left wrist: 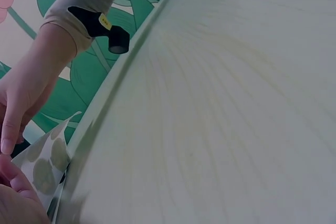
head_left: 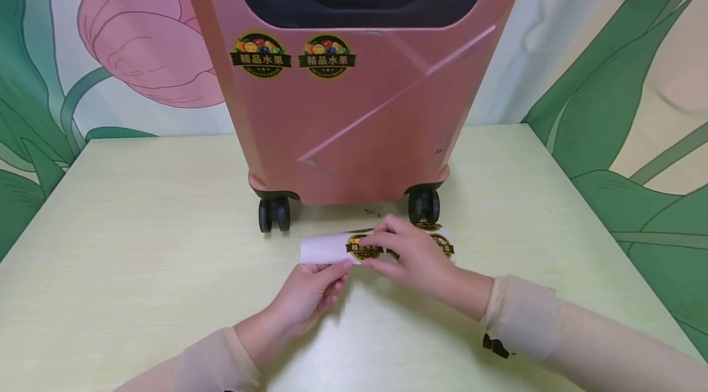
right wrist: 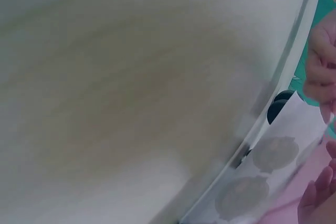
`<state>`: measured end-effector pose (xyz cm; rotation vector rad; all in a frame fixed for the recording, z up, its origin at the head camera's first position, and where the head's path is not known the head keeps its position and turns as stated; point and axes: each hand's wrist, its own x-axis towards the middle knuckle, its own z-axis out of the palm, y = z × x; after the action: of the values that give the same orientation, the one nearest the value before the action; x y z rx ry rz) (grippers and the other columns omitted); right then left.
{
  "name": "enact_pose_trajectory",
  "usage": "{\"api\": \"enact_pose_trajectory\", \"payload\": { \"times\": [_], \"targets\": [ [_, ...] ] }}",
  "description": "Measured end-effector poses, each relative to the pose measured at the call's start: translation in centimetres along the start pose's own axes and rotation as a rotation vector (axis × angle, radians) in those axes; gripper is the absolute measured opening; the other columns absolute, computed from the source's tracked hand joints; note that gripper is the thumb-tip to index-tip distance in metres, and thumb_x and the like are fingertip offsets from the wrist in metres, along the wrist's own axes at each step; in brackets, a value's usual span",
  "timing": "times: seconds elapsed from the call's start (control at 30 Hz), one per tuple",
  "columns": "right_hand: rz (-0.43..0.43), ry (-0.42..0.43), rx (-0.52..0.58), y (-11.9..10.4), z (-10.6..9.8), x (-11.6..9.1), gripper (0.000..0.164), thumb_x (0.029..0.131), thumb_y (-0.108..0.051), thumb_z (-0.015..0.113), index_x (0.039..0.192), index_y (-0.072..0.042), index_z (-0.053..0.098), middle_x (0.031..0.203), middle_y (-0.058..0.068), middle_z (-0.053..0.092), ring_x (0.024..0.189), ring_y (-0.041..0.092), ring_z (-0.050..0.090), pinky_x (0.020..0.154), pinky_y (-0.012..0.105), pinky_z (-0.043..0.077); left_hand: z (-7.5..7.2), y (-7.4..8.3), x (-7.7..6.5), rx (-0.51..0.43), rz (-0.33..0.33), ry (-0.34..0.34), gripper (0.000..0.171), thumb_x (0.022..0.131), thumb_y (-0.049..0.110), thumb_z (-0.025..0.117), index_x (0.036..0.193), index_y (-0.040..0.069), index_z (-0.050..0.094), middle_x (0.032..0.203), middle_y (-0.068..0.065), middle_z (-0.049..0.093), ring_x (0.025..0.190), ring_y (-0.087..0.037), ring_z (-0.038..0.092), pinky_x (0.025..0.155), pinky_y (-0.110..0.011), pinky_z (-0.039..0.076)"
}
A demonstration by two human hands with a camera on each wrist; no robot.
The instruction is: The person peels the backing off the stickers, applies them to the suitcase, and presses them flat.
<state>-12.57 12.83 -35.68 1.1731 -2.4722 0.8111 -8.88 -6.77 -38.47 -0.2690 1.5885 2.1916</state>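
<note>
A white sheet of round black-and-gold fruit stickers (head_left: pixel 323 249) is held up just in front of the suitcase. My left hand (head_left: pixel 304 294) pinches its lower edge between thumb and fingers. Over the sheet, my right hand (head_left: pixel 417 257) has thumb and forefinger at the edges of one fruit sticker (head_left: pixel 362 249), partly covering the stickers to its right. From below, the right wrist view shows the sheet's back (right wrist: pixel 299 116) with round shapes showing through. The pink suitcase (head_left: pixel 354 121) stands upright, with two matching stickers (head_left: pixel 261 57) side by side on its upper left front.
The suitcase stands on black wheels (head_left: pixel 274 214) on a pale wooden table (head_left: pixel 138 226). Its black recessed panel (head_left: pixel 365 11) is at the top. Behind stands a wall (head_left: pixel 625 72) painted with leaves and flowers. A black strap device (left wrist: pixel 118 39) sits at the right sleeve.
</note>
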Motion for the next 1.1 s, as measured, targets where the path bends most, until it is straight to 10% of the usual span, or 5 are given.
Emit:
{"api": "enact_pose_trajectory", "payload": {
  "times": [1.1],
  "targets": [
    [0.092,0.028,0.110,-0.2,0.5,0.2,0.015,0.078,-0.014,0.076,0.091,-0.008,0.074,0.080,-0.008,0.056,0.057,0.003,0.044,0.049,0.016,0.038,1.9,0.6,0.1,-0.016,0.110,0.107,0.023,0.092,0.012,0.058,0.098,-0.011,0.058,0.071,0.000,0.056,0.056,-0.005,0.044,0.047,-0.015,0.039]
  ]
}}
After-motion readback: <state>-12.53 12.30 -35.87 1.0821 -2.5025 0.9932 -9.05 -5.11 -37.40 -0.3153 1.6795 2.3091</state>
